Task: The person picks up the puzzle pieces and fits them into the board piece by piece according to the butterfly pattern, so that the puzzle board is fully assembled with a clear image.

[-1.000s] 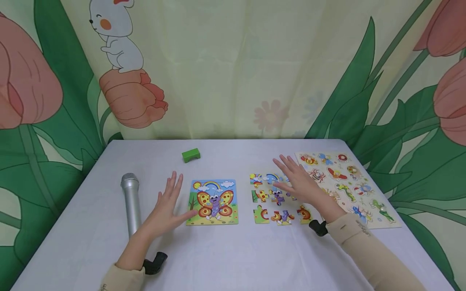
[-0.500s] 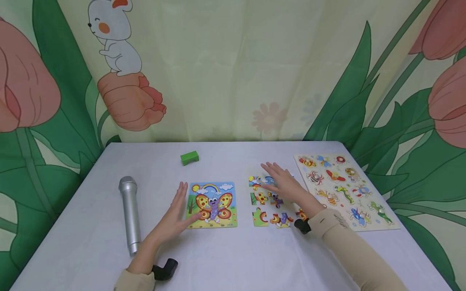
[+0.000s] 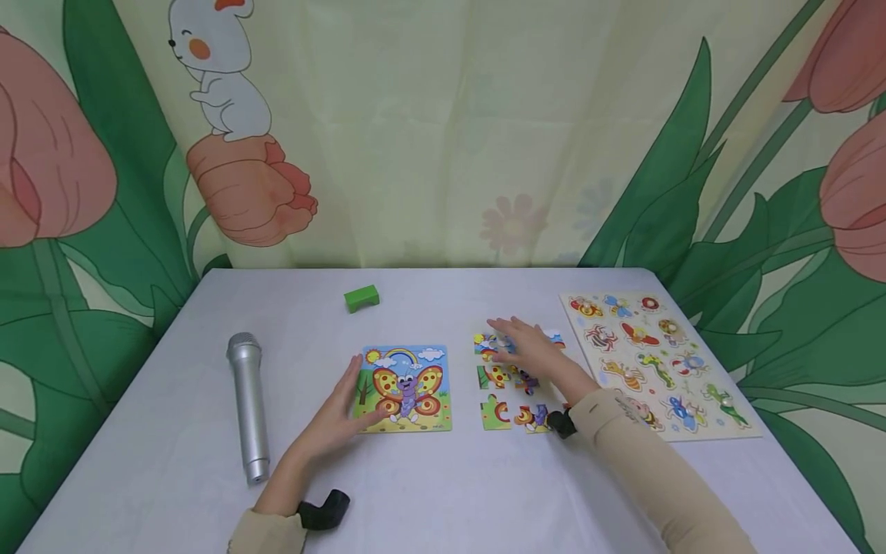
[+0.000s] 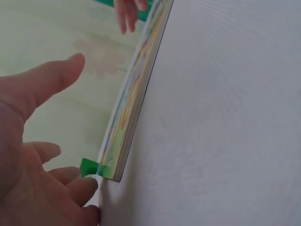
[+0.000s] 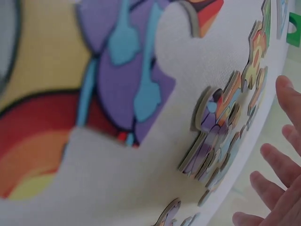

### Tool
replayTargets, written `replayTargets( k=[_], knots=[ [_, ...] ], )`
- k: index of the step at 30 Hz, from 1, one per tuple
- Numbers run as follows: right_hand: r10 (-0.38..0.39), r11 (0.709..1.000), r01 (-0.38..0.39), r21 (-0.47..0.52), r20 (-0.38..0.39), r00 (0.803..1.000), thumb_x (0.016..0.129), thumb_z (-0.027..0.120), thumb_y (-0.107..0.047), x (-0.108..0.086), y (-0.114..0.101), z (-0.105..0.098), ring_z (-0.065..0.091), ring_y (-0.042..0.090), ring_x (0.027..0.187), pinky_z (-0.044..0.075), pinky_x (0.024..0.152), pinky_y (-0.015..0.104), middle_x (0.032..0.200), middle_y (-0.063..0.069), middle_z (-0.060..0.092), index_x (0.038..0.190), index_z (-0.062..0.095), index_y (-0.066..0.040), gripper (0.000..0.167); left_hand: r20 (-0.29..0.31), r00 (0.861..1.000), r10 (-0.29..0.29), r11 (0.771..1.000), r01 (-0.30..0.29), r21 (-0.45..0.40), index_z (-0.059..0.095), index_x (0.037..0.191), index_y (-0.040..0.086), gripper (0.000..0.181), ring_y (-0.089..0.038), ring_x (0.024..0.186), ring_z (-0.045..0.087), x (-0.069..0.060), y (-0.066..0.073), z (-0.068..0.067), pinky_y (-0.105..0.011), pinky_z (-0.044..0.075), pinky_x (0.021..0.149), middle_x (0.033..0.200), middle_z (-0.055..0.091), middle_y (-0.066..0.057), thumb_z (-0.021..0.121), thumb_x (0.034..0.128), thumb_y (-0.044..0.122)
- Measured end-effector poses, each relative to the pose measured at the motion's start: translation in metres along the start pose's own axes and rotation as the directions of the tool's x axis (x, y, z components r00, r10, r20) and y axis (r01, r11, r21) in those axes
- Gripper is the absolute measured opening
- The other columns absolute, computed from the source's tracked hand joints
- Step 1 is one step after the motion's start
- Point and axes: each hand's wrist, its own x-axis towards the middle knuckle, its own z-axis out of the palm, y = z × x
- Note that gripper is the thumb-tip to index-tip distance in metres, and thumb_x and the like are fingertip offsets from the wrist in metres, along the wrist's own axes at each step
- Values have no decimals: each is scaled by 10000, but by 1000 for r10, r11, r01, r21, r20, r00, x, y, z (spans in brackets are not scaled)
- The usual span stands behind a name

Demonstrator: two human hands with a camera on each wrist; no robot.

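A square butterfly picture board (image 3: 408, 388) lies flat on the table. My left hand (image 3: 339, 419) is at its left edge, fingers extended and thumb reaching over the lower left corner. In the left wrist view the thumb (image 4: 70, 70) stands apart from the board's face. My right hand (image 3: 536, 354) hovers above loose jigsaw pieces (image 3: 494, 413) laid out in spaced rows, its fingers spread and holding nothing. Part of the top and middle rows is hidden beneath it. From the right wrist, several thick pieces (image 5: 204, 150) show below the fingers, apart from them.
A silver microphone (image 3: 249, 408) lies left of my left hand. Behind the board sits a green block (image 3: 362, 298). A large board with insect pictures (image 3: 657, 369) lies at the right. A printed curtain (image 3: 415, 138) hangs behind the table.
My right hand has moved left and lower over the jigsaw pieces. My left hand has shifted right, from beside the microphone to the butterfly board's edge.
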Motion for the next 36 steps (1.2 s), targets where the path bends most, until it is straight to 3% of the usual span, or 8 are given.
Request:
replayTargets(
  k=[7,15,27,36],
  knots=[
    [23,999,-24,30,27,999,850,636,-341,5,-1,2,210,355,1343,67,1057,597,1426,152,356,1416,349,-127,669,31,998,-48,999,48,16,58,1478,103,1006,-316,1382,30,-2,0,-1,-537,119,1069,1528,24,-131,728,764,333],
    [39,999,-39,-16,32,999,828,675,-290,14,2,4,373,339,1265,131,1043,607,1336,136,480,1344,466,-107,586,50,996,-70,997,68,25,54,1475,83,1101,-311,1382,26,-3,-1,1,-521,114,1077,1527,20,-134,789,691,322],
    [29,1000,-29,-3,-3,1000,808,703,-240,19,3,5,432,338,1218,144,1053,583,1250,122,559,1238,579,-93,471,38,998,-41,997,39,65,53,1459,8,1099,-358,1367,93,-3,1,3,-495,155,1077,1509,66,-191,808,677,172],
    [20,999,-19,42,-37,999,796,715,-200,21,6,8,473,321,1179,286,1036,491,1212,129,580,1194,607,-62,435,17,998,-59,993,57,99,81,1455,-2,1062,-390,1349,143,-4,2,5,-524,187,1061,1501,118,-194,798,690,165]
  ],
)
